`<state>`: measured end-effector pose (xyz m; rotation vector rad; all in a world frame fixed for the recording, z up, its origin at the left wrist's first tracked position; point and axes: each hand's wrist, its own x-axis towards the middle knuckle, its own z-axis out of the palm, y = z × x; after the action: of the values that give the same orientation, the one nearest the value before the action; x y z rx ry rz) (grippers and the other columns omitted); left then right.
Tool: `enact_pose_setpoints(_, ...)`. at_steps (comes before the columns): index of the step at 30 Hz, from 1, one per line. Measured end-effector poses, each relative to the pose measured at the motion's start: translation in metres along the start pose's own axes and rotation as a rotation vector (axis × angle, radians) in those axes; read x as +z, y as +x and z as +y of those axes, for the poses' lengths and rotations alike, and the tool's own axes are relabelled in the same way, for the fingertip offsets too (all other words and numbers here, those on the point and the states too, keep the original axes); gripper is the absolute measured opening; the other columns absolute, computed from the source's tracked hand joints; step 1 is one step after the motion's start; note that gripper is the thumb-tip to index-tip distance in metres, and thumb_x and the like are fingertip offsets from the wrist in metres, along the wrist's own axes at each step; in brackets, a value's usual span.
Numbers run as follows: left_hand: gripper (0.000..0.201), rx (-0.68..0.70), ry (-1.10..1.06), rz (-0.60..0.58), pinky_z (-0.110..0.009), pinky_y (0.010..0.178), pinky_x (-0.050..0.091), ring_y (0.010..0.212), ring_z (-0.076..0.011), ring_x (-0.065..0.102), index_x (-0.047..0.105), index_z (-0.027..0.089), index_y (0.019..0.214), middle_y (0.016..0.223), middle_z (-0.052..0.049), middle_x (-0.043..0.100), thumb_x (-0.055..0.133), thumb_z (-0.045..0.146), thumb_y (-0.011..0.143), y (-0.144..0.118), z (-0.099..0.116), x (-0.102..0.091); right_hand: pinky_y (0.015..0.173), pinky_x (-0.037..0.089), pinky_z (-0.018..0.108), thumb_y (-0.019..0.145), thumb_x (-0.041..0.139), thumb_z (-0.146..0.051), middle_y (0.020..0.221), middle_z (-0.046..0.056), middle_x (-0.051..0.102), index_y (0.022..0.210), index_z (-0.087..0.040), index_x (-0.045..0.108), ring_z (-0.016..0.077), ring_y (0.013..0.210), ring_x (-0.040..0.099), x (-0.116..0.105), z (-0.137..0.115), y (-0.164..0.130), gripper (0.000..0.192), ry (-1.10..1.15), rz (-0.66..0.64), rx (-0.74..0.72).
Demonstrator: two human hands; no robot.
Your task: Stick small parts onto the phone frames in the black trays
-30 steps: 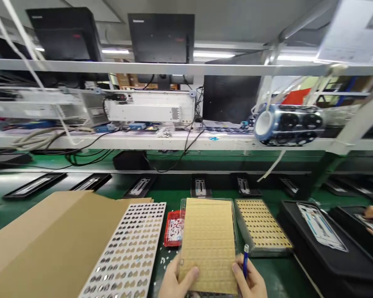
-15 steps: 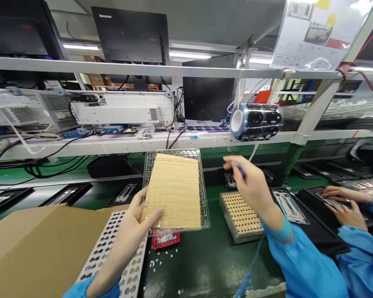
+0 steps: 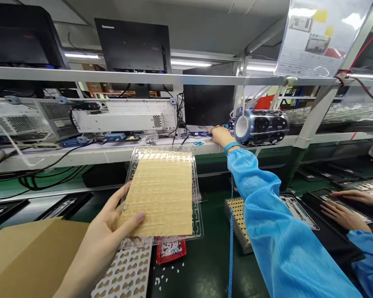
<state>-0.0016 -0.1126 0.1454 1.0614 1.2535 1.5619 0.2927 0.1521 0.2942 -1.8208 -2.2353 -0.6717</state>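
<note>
My left hand (image 3: 112, 225) holds a clear plastic tray (image 3: 197, 215) with a tan gridded sheet (image 3: 161, 194) on top, lifted above the green bench. My thumb presses the sheet's lower left corner. My right hand (image 3: 220, 134), in a blue sleeve (image 3: 267, 215), is stretched out to the white shelf (image 3: 112, 153) and rests next to small blue items (image 3: 202, 134) beside a roll of film (image 3: 261, 126). Whether it grips anything I cannot tell.
A second tray of gold parts (image 3: 238, 211) lies under my right arm. A white sheet with heart-shaped cutouts (image 3: 127, 275), a red tray (image 3: 170, 250) and a cardboard box (image 3: 25, 256) sit at lower left. Another person's hands (image 3: 345, 207) work on black trays (image 3: 323, 231) at right.
My right hand has reached from above the gold parts tray out to the shelf. My left hand has kept the clear tray raised and drawn it slightly nearer.
</note>
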Motion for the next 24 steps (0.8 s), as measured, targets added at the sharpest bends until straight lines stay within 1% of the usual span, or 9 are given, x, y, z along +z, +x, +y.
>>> enact_pose_setpoints(2,0.122,0.014,0.024,-0.037,-0.029,0.047,0.064,0.065,-0.0245,0.077,0.054,0.033,0.161,0.109,-0.006,0.084,0.108,0.049,0.052,0.017,0.007,-0.006,0.105,0.056,0.037,0.096,0.062,-0.005,0.134,0.025,0.075,0.131,-0.013,0.076,0.0349,0.129,0.072,0.000,0.002,0.005,0.038,-0.012,0.013,-0.024)
enact_pose_setpoints(4,0.119,0.042,0.044,-0.075,-0.028,0.045,0.063,0.054,-0.0185,0.069,0.057,0.030,0.158,0.101,-0.004,0.084,0.107,0.044,0.051,0.035,0.018,-0.007,0.104,0.056,0.037,0.098,0.058,-0.004,0.133,0.025,0.075,0.132,-0.012,0.074,0.0339,0.127,0.072,-0.002,0.003,0.009,0.039,-0.018,0.054,-0.013)
enact_pose_setpoints(6,0.107,0.084,0.042,-0.129,-0.024,0.042,0.060,0.050,-0.0134,0.064,0.065,0.027,0.150,0.105,-0.005,0.084,0.105,0.039,0.052,0.051,0.033,-0.001,0.102,0.056,0.037,0.100,0.049,-0.001,0.131,0.028,0.075,0.136,-0.009,0.068,0.0335,0.126,0.072,-0.005,0.004,0.013,0.042,-0.020,0.119,0.036)
enact_pose_setpoints(8,0.094,0.141,0.012,-0.174,-0.021,0.039,0.056,0.053,-0.0118,0.063,0.071,0.024,0.142,0.111,-0.006,0.084,0.102,0.034,0.053,0.062,0.052,0.013,0.100,0.056,0.038,0.101,0.041,0.001,0.129,0.031,0.074,0.137,-0.005,0.063,0.0339,0.125,0.072,-0.010,0.006,0.017,0.043,-0.013,0.189,0.100)
enact_pose_setpoints(10,0.083,0.170,-0.030,-0.197,-0.019,0.038,0.055,0.059,-0.0131,0.066,0.073,0.022,0.136,0.112,-0.007,0.083,0.098,0.029,0.057,0.072,0.070,0.034,0.099,0.057,0.039,0.102,0.038,0.002,0.131,0.032,0.073,0.137,-0.004,0.061,0.0339,0.124,0.073,-0.015,0.011,0.021,0.042,0.005,0.251,0.160)
enact_pose_setpoints(13,0.063,0.157,-0.064,-0.239,-0.019,0.040,0.057,0.066,-0.0159,0.071,0.073,0.016,0.127,0.112,-0.010,0.082,0.088,0.019,0.066,0.095,0.094,0.071,0.100,0.058,0.038,0.102,0.039,0.001,0.135,0.029,0.073,0.137,-0.006,0.060,0.0326,0.123,0.073,-0.021,0.020,0.027,0.042,0.049,0.322,0.228)
enact_pose_setpoints(17,0.032,0.122,-0.024,-0.280,-0.018,0.046,0.061,0.069,-0.0143,0.071,0.072,0.008,0.105,0.105,-0.014,0.079,0.078,0.001,0.074,0.143,0.108,0.120,0.099,0.059,0.039,0.105,0.036,-0.001,0.136,0.026,0.073,0.138,-0.007,0.060,0.0324,0.124,0.074,-0.025,0.030,0.035,0.041,0.114,0.384,0.311)
enact_pose_setpoints(21,0.027,0.069,0.003,-0.203,-0.024,0.057,0.067,0.072,-0.0176,0.075,0.067,0.004,0.106,0.095,-0.014,0.074,0.073,-0.009,0.083,0.192,0.112,0.166,0.100,0.059,0.038,0.108,0.039,-0.002,0.136,0.025,0.073,0.140,-0.008,0.061,0.0320,0.126,0.074,-0.027,0.035,0.040,0.039,0.155,0.415,0.353)
enact_pose_setpoints(24,0.028,0.043,0.009,-0.159,-0.028,0.068,0.070,0.079,-0.0190,0.076,0.066,0.001,0.115,0.099,-0.016,0.074,0.072,-0.008,0.089,0.225,0.112,0.197,0.102,0.059,0.038,0.106,0.036,0.002,0.136,0.025,0.074,0.140,-0.008,0.061,0.0311,0.126,0.073,-0.028,0.037,0.041,0.044,0.163,0.424,0.349)
